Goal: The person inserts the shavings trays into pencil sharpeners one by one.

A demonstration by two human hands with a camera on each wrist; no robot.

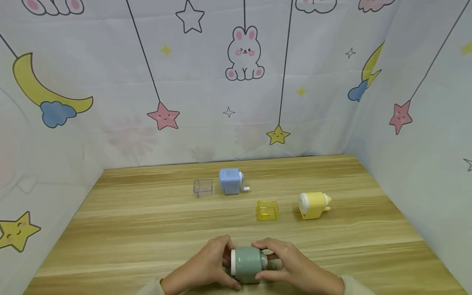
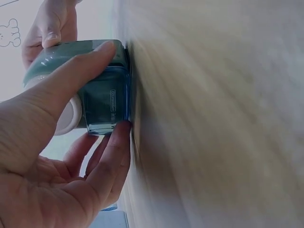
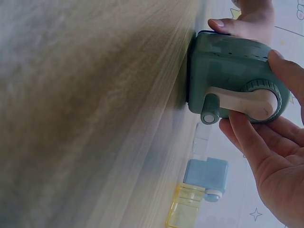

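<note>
Green sharpener (image 1: 247,263), near side of tabletop (image 1: 129,233): L hand (image 1: 208,264) & R hand (image 1: 293,264) grip it btwn them; blue sharpener (image 1: 230,180) stands far, yellow sharpener (image 1: 314,205) to R.

Sharpener (image 1: 248,262) between fingers (image 1: 269,244) (table (image 1: 147,213) beneath)

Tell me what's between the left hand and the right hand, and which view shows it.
The green crank device lies between the left hand and the right hand, both holding it; the head view shows this.
</note>
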